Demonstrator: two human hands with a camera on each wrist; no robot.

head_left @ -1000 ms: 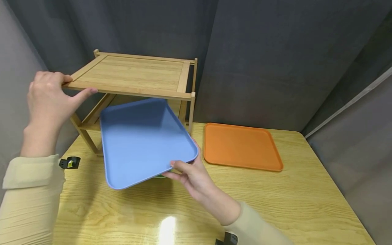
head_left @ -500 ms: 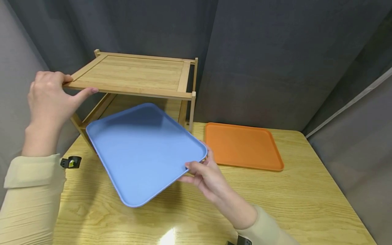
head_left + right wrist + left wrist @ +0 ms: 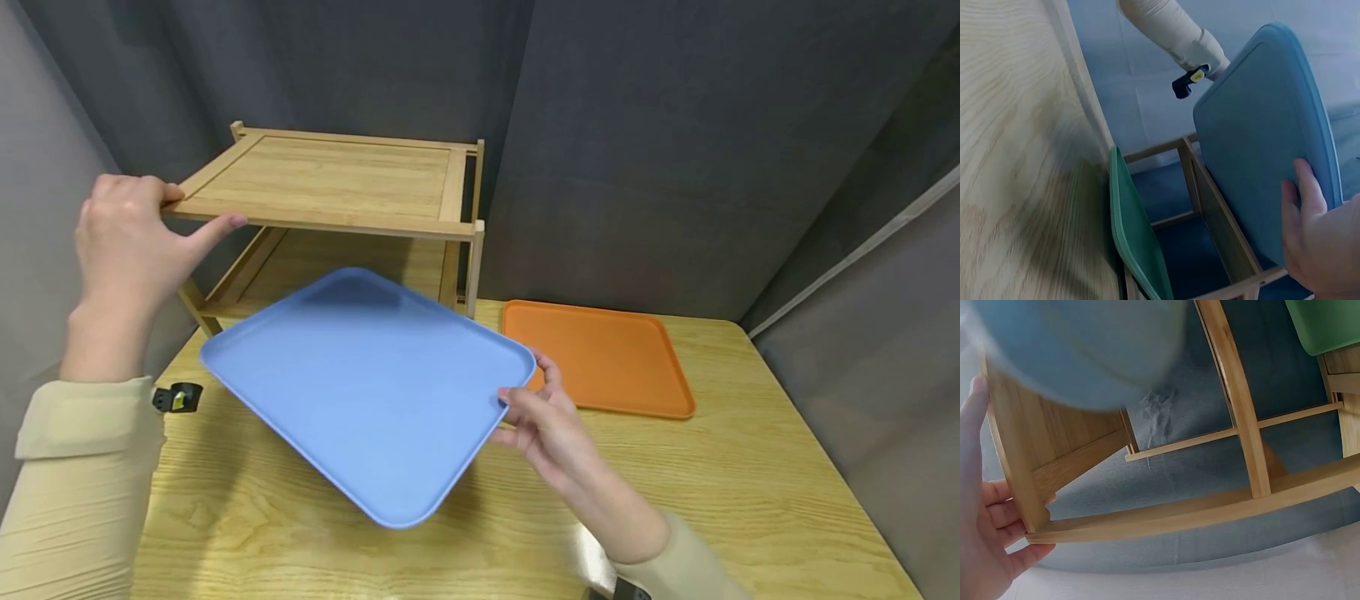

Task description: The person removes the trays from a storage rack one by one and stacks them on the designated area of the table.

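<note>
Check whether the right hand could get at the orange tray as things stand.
Probably not yet: the right hand grips the blue tray. The orange tray lies bare on the table beside that hand, nothing between them.

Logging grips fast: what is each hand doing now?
Left hand: grips the wooden shelf at its corner.
Right hand: holds the blue tray by its edge.

Left hand (image 3: 127, 242) raised at far left, wrist roughly vertical, fingers curled over the top of an edge, thumb (image 3: 217, 225) stretched out underneath it: a clamping grip. Cream sleeve (image 3: 75, 492) runs down to the forearm. Right hand (image 3: 551, 429) lower, arm reaching forward from bottom right, thumb on top, fingers tucked below, pinching a rim at its corner.
</note>
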